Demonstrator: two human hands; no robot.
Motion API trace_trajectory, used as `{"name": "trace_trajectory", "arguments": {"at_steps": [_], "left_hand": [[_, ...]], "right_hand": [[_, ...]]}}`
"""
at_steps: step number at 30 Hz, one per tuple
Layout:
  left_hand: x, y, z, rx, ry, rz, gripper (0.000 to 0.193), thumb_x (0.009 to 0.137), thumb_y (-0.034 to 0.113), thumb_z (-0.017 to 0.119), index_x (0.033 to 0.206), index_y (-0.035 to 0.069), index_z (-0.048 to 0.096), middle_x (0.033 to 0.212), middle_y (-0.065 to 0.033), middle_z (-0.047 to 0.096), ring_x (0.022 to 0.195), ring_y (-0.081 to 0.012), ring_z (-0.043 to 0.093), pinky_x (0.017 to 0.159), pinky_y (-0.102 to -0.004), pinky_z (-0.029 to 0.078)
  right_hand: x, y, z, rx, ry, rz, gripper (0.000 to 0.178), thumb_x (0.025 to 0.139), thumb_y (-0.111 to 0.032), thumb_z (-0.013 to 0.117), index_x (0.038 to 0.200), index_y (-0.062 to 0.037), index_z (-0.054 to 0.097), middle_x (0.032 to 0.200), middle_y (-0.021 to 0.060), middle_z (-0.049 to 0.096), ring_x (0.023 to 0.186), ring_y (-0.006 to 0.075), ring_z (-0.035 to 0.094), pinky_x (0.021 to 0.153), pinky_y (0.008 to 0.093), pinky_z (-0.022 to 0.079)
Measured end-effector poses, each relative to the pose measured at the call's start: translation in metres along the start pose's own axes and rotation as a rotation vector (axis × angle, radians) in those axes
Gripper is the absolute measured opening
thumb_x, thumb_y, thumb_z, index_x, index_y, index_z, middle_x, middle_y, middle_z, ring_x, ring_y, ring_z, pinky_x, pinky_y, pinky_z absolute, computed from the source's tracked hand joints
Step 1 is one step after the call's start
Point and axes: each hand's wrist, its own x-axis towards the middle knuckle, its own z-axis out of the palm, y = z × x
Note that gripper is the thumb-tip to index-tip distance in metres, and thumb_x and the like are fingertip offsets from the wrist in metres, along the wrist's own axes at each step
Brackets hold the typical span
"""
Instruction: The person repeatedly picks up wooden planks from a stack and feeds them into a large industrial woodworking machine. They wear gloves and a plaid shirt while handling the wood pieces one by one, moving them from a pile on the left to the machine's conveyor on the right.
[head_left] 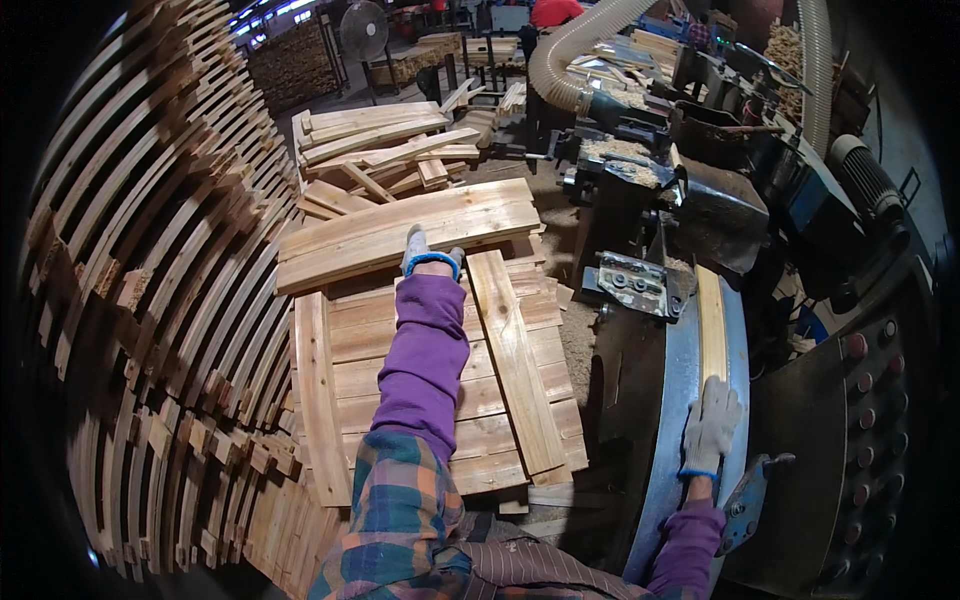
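Observation:
My left hand [430, 252], in a grey work glove with a blue cuff, reaches to the near edge of a wide wooden board [350, 240] on top of a stack. Its visible fingers are apart and touch the board; part of the hand is hidden behind its wrist. My right hand [712, 428], gloved the same way, lies with fingers stretched out over the near end of a narrow wooden strip [711, 320]. That strip lies lengthwise on the blue-grey metal bed [682, 370] of a woodworking machine [715, 215], its far end at the machine's head.
Tall stacks of wooden slats [150, 270] rise on the left. Loose boards [375, 140] are piled beyond the stack. A panel of round buttons [868, 430] stands at the right. A ribbed hose [560, 65] arches above the machine. A fan [364, 30] stands farther back.

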Motion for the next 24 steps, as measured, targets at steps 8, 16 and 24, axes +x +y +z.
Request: {"name": "trace_trajectory", "arguments": {"at_steps": [8,16,24], "left_hand": [[-0.153,-0.007,-0.112,0.111,-0.441,0.422,0.044,0.084,0.030,0.070,0.116,0.001,0.061,0.108,-0.0109,0.064,0.098,-0.0258,0.064,0.083,-0.0396,0.054],[-0.280,-0.141,-0.192,0.126,-0.877,0.024,0.035,0.085,0.008,0.049,0.116,-0.003,0.060,0.118,-0.0176,0.063,0.115,-0.0307,0.059,0.104,-0.0444,0.047],[-0.310,-0.238,-0.219,0.534,-1.187,-0.030,0.031,0.100,0.011,0.047,0.120,-0.005,0.063,0.124,-0.0168,0.064,0.118,-0.0251,0.060,0.102,-0.0331,0.047]], "right_hand": [[0.053,-0.047,-0.105,1.116,-0.276,0.042,0.058,0.092,-0.028,0.062,0.141,0.0004,0.048,0.137,0.0203,0.056,0.128,0.0334,0.053,0.108,0.0412,0.039],[-0.095,-0.076,-0.198,0.704,-0.237,-0.513,0.090,0.082,-0.054,0.067,0.145,0.0030,0.040,0.144,0.0278,0.045,0.134,0.0382,0.045,0.107,0.0414,0.040],[-0.296,-0.013,-0.177,0.751,-0.235,0.433,0.082,0.077,-0.030,0.077,0.144,0.0029,0.042,0.144,0.0264,0.046,0.128,0.0402,0.050,0.108,0.0433,0.039]]}}
